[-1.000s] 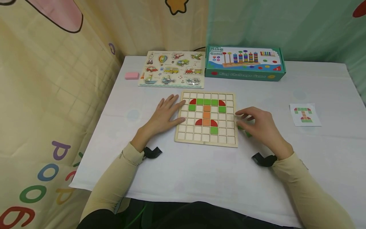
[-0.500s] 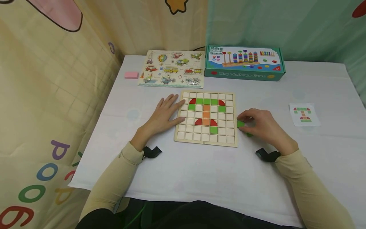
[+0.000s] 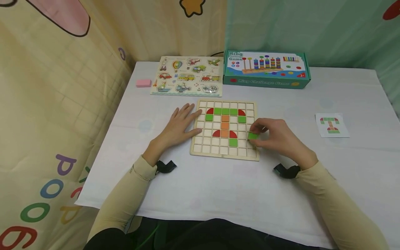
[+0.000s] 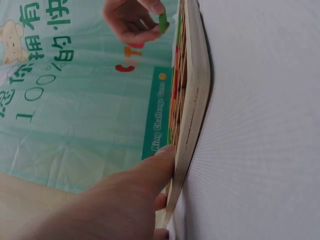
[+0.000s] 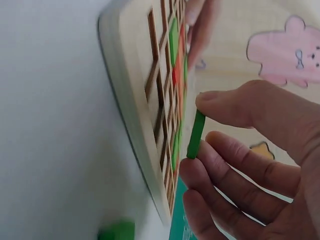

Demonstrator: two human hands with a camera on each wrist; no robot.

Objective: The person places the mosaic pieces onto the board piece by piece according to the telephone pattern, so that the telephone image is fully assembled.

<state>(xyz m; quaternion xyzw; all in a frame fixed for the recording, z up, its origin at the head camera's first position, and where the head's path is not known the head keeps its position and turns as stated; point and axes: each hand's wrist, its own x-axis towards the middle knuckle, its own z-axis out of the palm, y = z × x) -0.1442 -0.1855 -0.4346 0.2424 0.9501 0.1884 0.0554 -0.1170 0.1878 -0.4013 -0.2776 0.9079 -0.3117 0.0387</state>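
My right hand pinches a green square tile between thumb and fingertips, above the right edge of the wooden grid board. In the right wrist view the tile is seen edge-on, held off the board. Green and orange squares and red quarter-round pieces lie in the board's cells, roughly in a T with a base. My left hand lies at the board's left side, fingers spread, thumb and index touching the frame. Another green piece sits on the table, blurred, near the board.
A small card with a printed red, green and orange pattern lies to the right. Behind the board are a picture puzzle, a green Ring Challenge Game box and a pink block. Curtains hang behind the white-covered table.
My right hand has picked up a green tile from beside the board and moved it left over the board's right edge. The left hand has stayed in place.
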